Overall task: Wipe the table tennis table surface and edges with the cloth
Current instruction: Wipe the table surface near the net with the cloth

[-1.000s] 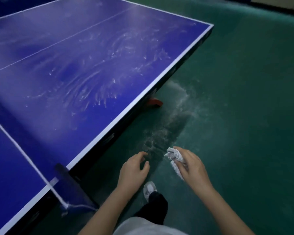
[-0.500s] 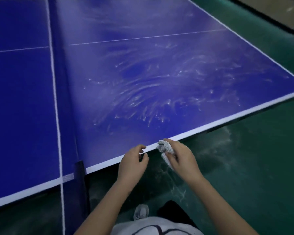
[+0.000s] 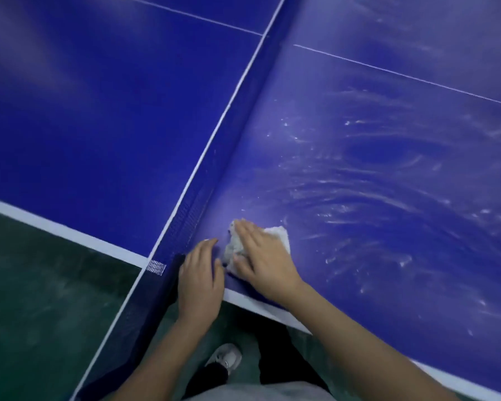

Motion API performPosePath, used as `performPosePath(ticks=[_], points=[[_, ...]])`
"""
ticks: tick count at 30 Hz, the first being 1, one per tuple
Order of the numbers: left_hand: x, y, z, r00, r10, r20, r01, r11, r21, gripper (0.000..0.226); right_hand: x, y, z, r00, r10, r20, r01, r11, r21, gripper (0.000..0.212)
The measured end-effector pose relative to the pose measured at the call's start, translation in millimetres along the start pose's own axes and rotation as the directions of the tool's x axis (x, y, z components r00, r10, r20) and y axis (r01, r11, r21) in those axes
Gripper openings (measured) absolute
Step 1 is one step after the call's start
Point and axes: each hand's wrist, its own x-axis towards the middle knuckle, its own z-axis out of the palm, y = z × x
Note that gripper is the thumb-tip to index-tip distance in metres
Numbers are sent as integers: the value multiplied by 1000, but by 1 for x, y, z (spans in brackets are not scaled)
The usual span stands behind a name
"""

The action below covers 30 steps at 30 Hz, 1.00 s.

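The blue table tennis table [image 3: 388, 175] fills most of the view, its right half smeared with white dust streaks. My right hand [image 3: 261, 256] lies flat on the white cloth [image 3: 278, 234], pressing it onto the table near the front white edge, just right of the net. My left hand [image 3: 200, 279] rests beside it at the table's edge by the foot of the net, fingers together, holding nothing. The net [image 3: 232, 134] runs diagonally from the lower left up to the top centre.
The left half of the table [image 3: 99, 111] looks clean and dark blue. Green floor [image 3: 41, 285] lies at lower left. My shoe [image 3: 226, 358] and dark trouser leg show under the table's front edge.
My view has swung left toward the net. My right hand has carried the crumpled cloth from the edge onto the table and flattened on it. My left hand has come to the edge.
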Motion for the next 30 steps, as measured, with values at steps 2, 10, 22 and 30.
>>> performPosePath(ticks=[2, 10, 22, 30], points=[[-1, 1, 4, 997, -69, -45, 70, 998, 8, 54, 10, 14, 14, 977, -153, 150, 170, 979, -111, 60], [18, 12, 31, 990, -139, -20, 139, 962, 233, 47, 146, 81, 1, 946, -293, 140, 321, 908, -269, 60], [57, 20, 44, 989, -85, -118, 112, 964, 242, 44, 251, 253, -110, 874, 398, -278, -460, 863, -209, 58], [152, 51, 59, 997, 69, -30, -60, 971, 233, 49, 173, 143, -35, 937, -328, 118, 348, 900, -263, 60]])
